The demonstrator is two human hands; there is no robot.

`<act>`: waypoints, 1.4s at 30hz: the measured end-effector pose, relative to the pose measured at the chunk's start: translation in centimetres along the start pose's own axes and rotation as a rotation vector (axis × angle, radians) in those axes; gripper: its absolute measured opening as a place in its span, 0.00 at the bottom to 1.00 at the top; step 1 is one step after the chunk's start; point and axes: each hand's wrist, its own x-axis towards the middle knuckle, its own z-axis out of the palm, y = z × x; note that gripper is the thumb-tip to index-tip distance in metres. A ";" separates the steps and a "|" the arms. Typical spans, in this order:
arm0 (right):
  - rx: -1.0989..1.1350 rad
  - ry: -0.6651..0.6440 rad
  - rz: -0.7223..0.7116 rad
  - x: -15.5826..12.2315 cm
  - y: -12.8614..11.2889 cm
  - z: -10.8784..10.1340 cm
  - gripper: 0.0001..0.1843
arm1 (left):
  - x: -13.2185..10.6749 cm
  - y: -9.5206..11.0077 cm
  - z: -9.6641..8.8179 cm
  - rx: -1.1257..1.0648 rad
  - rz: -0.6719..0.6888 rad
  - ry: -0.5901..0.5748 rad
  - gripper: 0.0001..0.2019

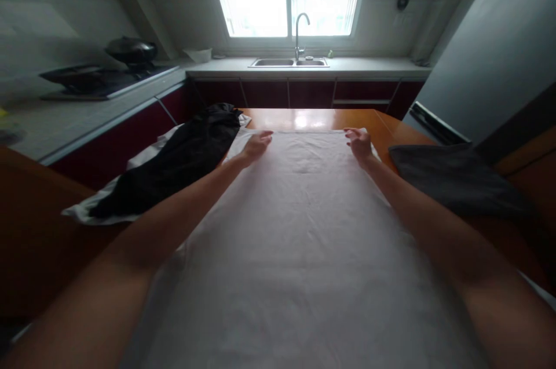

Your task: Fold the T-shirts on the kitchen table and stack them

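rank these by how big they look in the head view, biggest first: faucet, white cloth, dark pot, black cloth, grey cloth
1. white cloth
2. black cloth and grey cloth: too alike to rank
3. dark pot
4. faucet

The white cloth's nearness to the camera enlarges it.

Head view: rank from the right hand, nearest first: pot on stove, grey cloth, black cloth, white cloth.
From the right hand:
1. white cloth: at the fingers, spread centrally
2. grey cloth: just to the right
3. black cloth: across on the left
4. pot: far left, on the stove
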 end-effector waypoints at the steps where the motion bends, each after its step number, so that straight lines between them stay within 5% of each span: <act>1: -0.148 -0.074 -0.079 -1.9 -0.2 0.5 0.15 | -2.0 0.1 1.2 0.104 0.073 -0.078 0.08; 6: -0.672 -0.428 -0.346 -12.8 -1.5 1.2 0.22 | -13.9 0.6 5.0 0.615 0.507 -0.388 0.24; 11: -0.895 -0.624 -0.352 -22.4 -3.5 -1.3 0.28 | -23.9 1.2 5.0 0.980 0.551 -0.601 0.31; 24: -0.996 -0.716 -0.430 -37.4 -5.7 -8.3 0.35 | -37.3 3.1 2.4 1.127 0.543 -0.772 0.36; 32: -0.960 -0.463 -0.500 -38.9 -6.7 -9.3 0.28 | -39.3 2.9 2.2 1.085 0.560 -0.774 0.33; 42: -0.994 -0.479 -0.447 -38.7 -4.2 -9.6 0.28 | -39.4 3.3 1.8 1.016 0.585 -0.794 0.30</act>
